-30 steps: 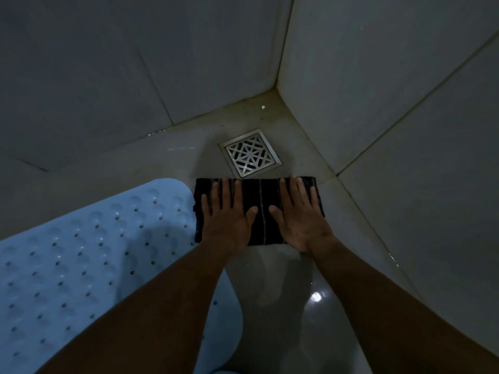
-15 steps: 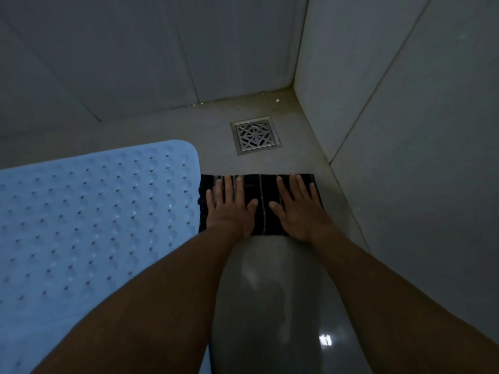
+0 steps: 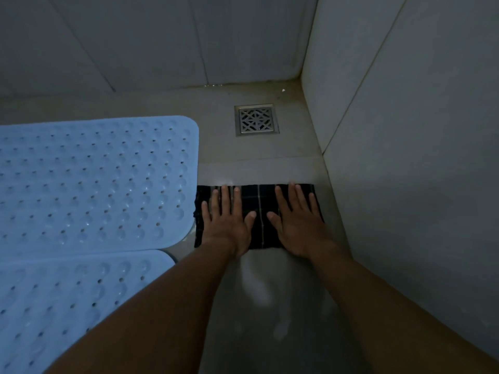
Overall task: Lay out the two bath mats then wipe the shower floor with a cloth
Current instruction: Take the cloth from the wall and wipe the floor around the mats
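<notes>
Head view: left hand (image 3: 226,225) and right hand (image 3: 298,226) press flat, fingers spread, on the dark checked folded cloth (image 3: 258,215) beside the pale-blue perforated rubber mat (image 3: 94,184). Drifting left, the cloth could catch and ruck that mat's edge.

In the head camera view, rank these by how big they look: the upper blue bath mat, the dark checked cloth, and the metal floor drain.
Largest to smallest, as they look:
1. upper blue bath mat, though the left frame edge cuts it off
2. dark checked cloth, partly covered by the left hand and right hand
3. metal floor drain, farther from the camera, so it may look smaller than it is
</notes>
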